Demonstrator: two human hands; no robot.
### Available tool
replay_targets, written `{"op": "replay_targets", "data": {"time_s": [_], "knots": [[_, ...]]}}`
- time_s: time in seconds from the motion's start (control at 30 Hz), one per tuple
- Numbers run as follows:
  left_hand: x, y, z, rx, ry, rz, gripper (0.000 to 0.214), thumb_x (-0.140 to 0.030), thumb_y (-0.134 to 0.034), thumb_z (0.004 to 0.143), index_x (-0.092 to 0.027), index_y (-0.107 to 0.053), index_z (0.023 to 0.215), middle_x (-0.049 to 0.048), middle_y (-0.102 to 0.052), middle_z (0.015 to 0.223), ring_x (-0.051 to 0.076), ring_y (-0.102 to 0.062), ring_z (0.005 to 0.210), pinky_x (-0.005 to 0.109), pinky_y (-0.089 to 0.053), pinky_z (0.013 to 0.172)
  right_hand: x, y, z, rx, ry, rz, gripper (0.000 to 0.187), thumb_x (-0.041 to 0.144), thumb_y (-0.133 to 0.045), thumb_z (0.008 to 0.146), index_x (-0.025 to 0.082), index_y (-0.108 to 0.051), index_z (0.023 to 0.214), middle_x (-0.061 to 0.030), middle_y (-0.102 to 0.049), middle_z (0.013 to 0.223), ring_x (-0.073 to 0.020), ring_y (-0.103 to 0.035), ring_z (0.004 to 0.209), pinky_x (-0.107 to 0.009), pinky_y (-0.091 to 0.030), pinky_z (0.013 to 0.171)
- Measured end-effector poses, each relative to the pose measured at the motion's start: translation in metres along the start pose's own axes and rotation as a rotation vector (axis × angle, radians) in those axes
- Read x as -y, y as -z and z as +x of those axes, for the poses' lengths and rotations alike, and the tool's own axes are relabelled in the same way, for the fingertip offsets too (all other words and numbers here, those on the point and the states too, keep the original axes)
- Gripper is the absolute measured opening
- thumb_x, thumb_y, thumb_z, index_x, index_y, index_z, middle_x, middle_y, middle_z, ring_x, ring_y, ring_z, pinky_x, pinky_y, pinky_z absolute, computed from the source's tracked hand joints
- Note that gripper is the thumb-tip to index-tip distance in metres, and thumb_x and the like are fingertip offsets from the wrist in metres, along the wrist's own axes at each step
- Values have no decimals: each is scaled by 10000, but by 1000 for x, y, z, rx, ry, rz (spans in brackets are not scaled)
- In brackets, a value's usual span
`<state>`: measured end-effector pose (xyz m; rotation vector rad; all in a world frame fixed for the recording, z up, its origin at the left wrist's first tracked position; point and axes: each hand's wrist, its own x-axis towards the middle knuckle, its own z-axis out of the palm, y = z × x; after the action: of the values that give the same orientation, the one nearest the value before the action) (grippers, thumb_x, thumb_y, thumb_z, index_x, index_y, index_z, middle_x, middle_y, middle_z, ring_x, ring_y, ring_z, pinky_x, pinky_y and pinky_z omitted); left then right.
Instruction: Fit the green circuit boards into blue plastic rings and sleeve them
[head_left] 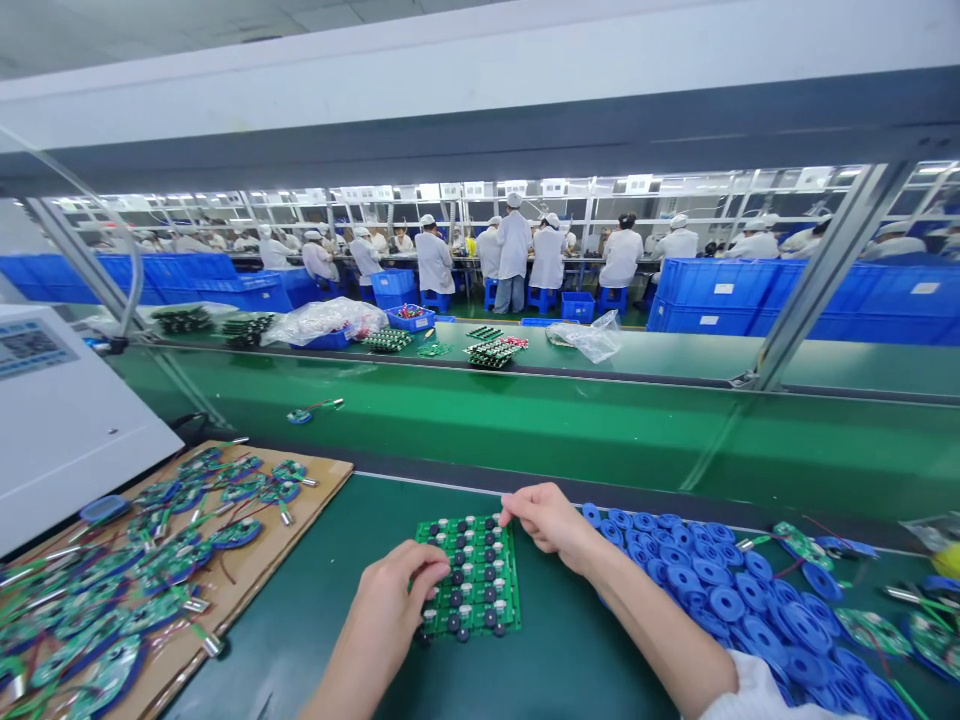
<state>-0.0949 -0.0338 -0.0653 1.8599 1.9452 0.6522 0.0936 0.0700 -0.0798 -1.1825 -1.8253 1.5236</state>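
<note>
– Green circuit-board panel (472,575) lies flat, right of the cardboard sheet (319,487); left hand (390,605) grips its near edge, right hand (551,520) pinches its far corner.
– Uneven pressure might flex it, popping components loose.

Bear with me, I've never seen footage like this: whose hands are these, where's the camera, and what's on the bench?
The single picture comes from a camera worn on a person's head, looking down at their own bare hands. The left hand and right hand both touch a green circuit board panel studded with small dark parts; whether they grip it is unclear. To its right lies a heap of blue discs. To its left, a cardboard sheet carries round wired boards beside a white machine. Beyond runs a conveyor belt, with white-coated workers behind.
</note>
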Motion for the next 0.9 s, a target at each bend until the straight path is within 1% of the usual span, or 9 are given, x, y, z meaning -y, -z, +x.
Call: {"op": "replay_targets", "data": {"time_s": [0.07,0.17,0.27,0.4,0.5,0.57,0.63,0.77,0.9], "knots": [[-4,-5,-1,14,-48,-8,305,-322,-350,865,-218,-617,761,9,-597,717,144,-578,572,221,-465,513,-1,-2,1,-31,-15,-131,257,330,-530,858,120,-567,713,73,-461,546,-44,-403,418,-178,-354,416],[-12,-10,-3,28,-133,9,290,-313,-360,875,-217,-616,776,15,-601,752,160,-590,661,249,-463,618,2,-7,-2,-77,-17,-309,159,273,-593,815,128,-599,751,21,-585,717,-116,-560,663,-285,-467,644],[-22,-17,-8,58,-199,50,272,-269,-361,886,-220,-609,786,12,-597,763,159,-586,698,251,-442,643,7,-12,-7,-91,-10,-421,103,248,-619,791,145,-618,786,-10,-620,840,-172,-568,869,-399,-418,838],[-30,-27,-13,78,-218,143,300,-229,-327,901,-208,-612,807,30,-591,791,168,-603,698,262,-448,649,8,-19,-11,-70,-6,-445,80,218,-646,765,145,-617,780,-22,-621,895,-203,-537,980,-449,-361,909],[-30,-35,-14,92,-233,217,313,-206,-318,903,-223,-624,837,31,-597,819,167,-617,711,253,-458,658,3,-21,-8,-48,-11,-352,80,218,-614,796,139,-603,787,-21,-612,897,-187,-549,946,-419,-405,867],[-28,-39,-14,100,-249,260,305,-192,-331,897,-239,-628,843,20,-602,820,153,-624,703,224,-459,634,1,-19,-4,-28,-30,-232,111,236,-587,822,129,-591,792,-9,-603,841,-151,-577,815,-349,-470,753],[-26,-42,-13,95,-258,301,301,-179,-336,893,-237,-627,838,15,-602,813,141,-627,690,201,-458,609,-1,-12,0,-9,-51,-71,150,266,-545,856,121,-575,833,9,-580,765,-100,-561,639,-258,-483,589],[-29,-45,-13,61,-259,378,292,-181,-344,899,-237,-629,871,13,-602,797,132,-631,672,190,-455,584,-1,8,4,20,-35,281,222,331,-452,907,126,-537,906,45,-510,663,-35,-429,436,-156,-366,385],[-39,-49,-14,17,-235,463,331,-54,-359,837,-198,-651,777,48,-617,761,170,-630,644,194,-380,435,1,14,1,124,-12,527,271,347,-449,906,127,-513,760,83,-407,556,-14,-304,366,-136,-249,321]]}}
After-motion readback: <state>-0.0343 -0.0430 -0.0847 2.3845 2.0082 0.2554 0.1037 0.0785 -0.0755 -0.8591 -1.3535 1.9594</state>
